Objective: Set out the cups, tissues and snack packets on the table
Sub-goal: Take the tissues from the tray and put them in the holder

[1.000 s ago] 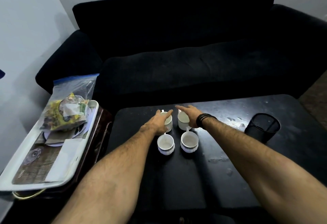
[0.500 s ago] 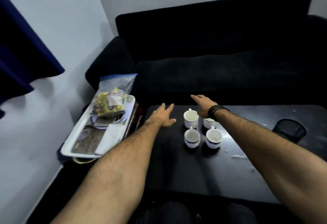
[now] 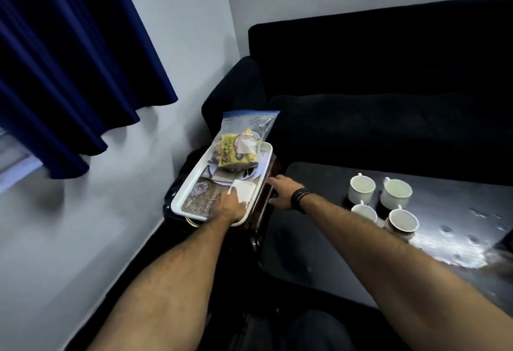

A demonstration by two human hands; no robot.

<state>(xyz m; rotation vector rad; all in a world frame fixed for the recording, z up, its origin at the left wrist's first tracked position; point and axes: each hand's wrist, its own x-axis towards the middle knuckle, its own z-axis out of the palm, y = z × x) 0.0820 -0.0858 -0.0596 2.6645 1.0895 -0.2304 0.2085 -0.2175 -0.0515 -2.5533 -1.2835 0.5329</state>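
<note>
Several white cups (image 3: 362,189) stand grouped on the black table (image 3: 319,178) at the right. A white tray (image 3: 180,200) on a stand to the left holds a clear zip bag of yellow snack packets (image 3: 238,148) and a white stack of tissues (image 3: 245,191). My left hand (image 3: 227,206) lies on the tray with its fingers on the near edge of the tissues; whether it grips them I cannot tell. My right hand (image 3: 280,191), with a black wristband, hovers open beside the tray's right rim, holding nothing.
A black sofa (image 3: 388,87) runs behind the table and tray. A dark wooden stand (image 3: 263,206) carries the tray. A blue curtain (image 3: 69,59) hangs over the white wall at the left. White smears mark the table's right side.
Both hands left the cups and swung left to the tray. My left hand has come down onto the tissues. The camera turned left, and the black mesh holder is out of view.
</note>
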